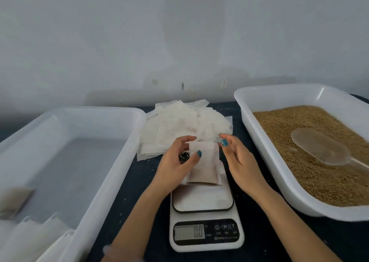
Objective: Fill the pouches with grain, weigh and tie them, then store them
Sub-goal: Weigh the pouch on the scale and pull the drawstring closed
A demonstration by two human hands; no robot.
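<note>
A small white pouch [203, 164] with brown grain showing through its lower half is held above the far end of the white digital scale [205, 216]. My left hand [177, 162] grips the pouch's left side, thumb across its front, with loose drawstrings by the fingers. My right hand [237, 154] is just to the pouch's right, fingers loosely bent, fingertips at its upper right corner. Behind the hands lies a heap of empty white pouches [185, 126]. The white tray [259, 134] on the right holds brown grain [299, 162] and a clear scoop [321, 146].
A large white bin [111, 162] stands on the left with filled pouches [14, 200] at its near left corner. Everything sits on a dark table [139, 192] against a pale wall. Scattered grains lie on the cloth near the scale.
</note>
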